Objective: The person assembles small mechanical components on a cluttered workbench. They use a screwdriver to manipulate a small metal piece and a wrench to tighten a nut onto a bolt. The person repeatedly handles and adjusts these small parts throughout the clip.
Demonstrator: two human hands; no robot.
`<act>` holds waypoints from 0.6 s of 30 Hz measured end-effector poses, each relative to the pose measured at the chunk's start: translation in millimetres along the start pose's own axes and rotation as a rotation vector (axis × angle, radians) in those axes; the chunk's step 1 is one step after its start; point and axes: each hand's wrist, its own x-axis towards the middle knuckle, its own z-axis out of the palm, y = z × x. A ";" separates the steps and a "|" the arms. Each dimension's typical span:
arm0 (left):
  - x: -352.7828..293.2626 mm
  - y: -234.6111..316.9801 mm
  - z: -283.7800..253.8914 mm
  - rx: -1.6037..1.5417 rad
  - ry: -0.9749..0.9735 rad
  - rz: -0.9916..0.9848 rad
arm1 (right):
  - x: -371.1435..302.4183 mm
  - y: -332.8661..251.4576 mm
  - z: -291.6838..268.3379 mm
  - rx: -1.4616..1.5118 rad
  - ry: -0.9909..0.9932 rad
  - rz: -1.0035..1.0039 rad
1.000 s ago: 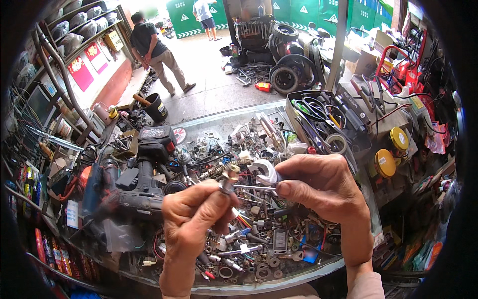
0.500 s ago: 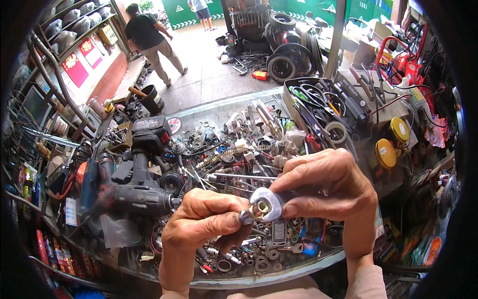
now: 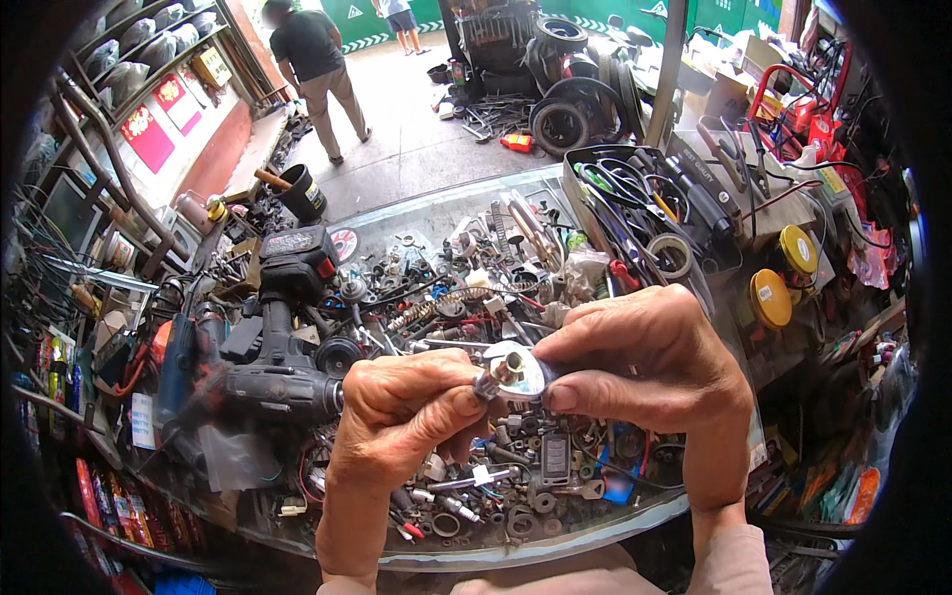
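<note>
Above the cluttered bench, both my hands meet at a small metal assembly. My right hand (image 3: 645,367) is closed, thumb and fingers pinching a shiny silver, rounded metal piece (image 3: 527,381). A brass-coloured hollow fitting (image 3: 510,368) sits against its face. With thumb and forefinger, my left hand (image 3: 407,407) grips a small silver cylindrical metal part (image 3: 485,385), which meets the fitting. How far the parts run into each other is hidden by the fingers.
Loose nuts, washers and small parts (image 3: 535,506) cover the bench. A black cordless impact driver (image 3: 283,377) lies left of my left hand. At the far right stands a box of cables and tools (image 3: 635,198), near yellow-lidded tubs (image 3: 771,297). A person (image 3: 312,74) stands beyond the bench.
Both hands have shifted slightly up, the left more than the right. The silver piece has moved up and left and tilted. In the background, the person has moved slightly farther off.
</note>
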 end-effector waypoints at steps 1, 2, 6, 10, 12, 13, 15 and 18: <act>0.0 0.7 -0.3 -0.010 -0.007 -0.002 | 0.2 -0.6 0.2 -0.021 -0.002 -0.017; -0.1 1.2 -0.4 -0.020 -0.014 -0.005 | 0.1 -0.8 0.0 -0.041 -0.004 -0.033; -1.8 3.0 -3.5 -0.169 -0.071 -0.074 | -0.7 -4.6 1.5 -0.071 0.000 -0.052; -1.3 -0.4 -5.0 -0.327 -0.109 -0.144 | 0.7 -3.0 -1.9 -0.075 -0.031 -0.052; -0.7 -2.6 -6.1 -0.398 -0.142 -0.164 | 0.3 -1.4 -2.9 -0.086 -0.041 -0.067; -0.9 -2.7 -5.6 -0.398 -0.136 -0.156 | 0.3 -1.5 -2.1 -0.072 -0.033 -0.062; -0.5 -3.4 -3.4 -0.399 -0.127 -0.139 | 0.1 -1.8 0.2 -0.043 -0.013 -0.052; -0.3 -3.3 5.2 -0.077 0.018 -0.003 | -0.5 -3.0 1.1 -0.068 0.040 0.023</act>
